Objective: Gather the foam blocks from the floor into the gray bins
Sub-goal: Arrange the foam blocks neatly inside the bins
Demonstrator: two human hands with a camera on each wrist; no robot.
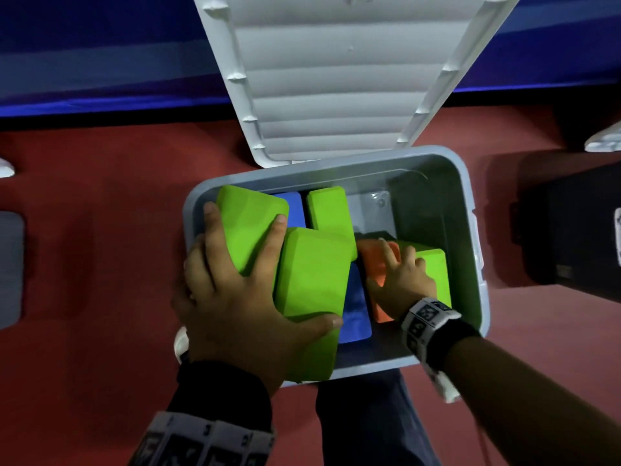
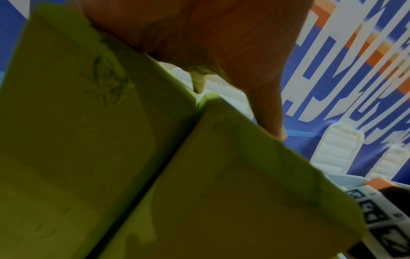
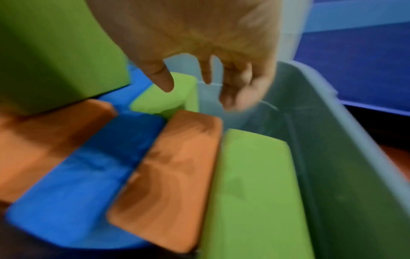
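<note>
Gray bin on the red floor, lid up. Left hand grips two green blocks lengthwise over its left edge; right hand, fingers relaxed, rests on an orange block.

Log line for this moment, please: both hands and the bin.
left hand: holds two green blocks over gray bin | right hand: open, inside bin above orange block | lid: open

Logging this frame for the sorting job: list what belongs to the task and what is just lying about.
Part of the job:
gray bin
two green blocks gripped by the left hand
orange block under the right hand
blue block in the bin

Just lying about:
white lid propped open
black box on the floor
</note>
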